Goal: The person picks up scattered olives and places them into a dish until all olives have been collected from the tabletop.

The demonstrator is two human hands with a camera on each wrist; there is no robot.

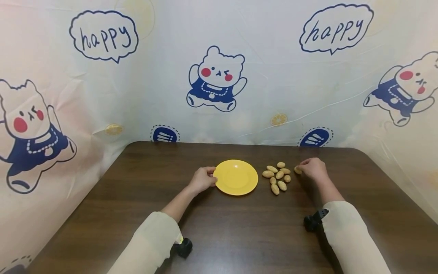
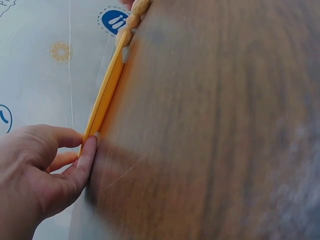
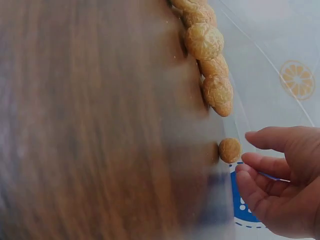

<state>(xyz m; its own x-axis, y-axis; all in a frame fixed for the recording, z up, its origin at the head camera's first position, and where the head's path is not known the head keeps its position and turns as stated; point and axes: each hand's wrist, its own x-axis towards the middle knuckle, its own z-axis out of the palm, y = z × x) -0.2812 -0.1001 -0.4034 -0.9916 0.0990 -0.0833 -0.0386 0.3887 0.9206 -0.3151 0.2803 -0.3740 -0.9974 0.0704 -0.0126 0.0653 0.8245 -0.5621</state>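
My left hand [image 1: 202, 179] holds the left rim of a round yellow plate [image 1: 236, 177]. In the left wrist view the plate [image 2: 104, 95] appears edge-on, with the fingertips [image 2: 90, 142] pinching its near edge. At right, my right hand [image 1: 313, 168] is over a single peanut [image 1: 297, 170] in its shell. The right wrist view shows this peanut [image 3: 230, 150] on the table, with thumb and fingers apart right beside it. Between the plate and the right hand lies a loose group of several peanuts [image 1: 280, 175].
The dark wooden table [image 1: 246, 232] carries everything. Behind it hangs a pale cloth [image 1: 164, 76] printed with bears and speech bubbles. Black wrist cameras are strapped at both light sleeves [image 1: 352, 232].
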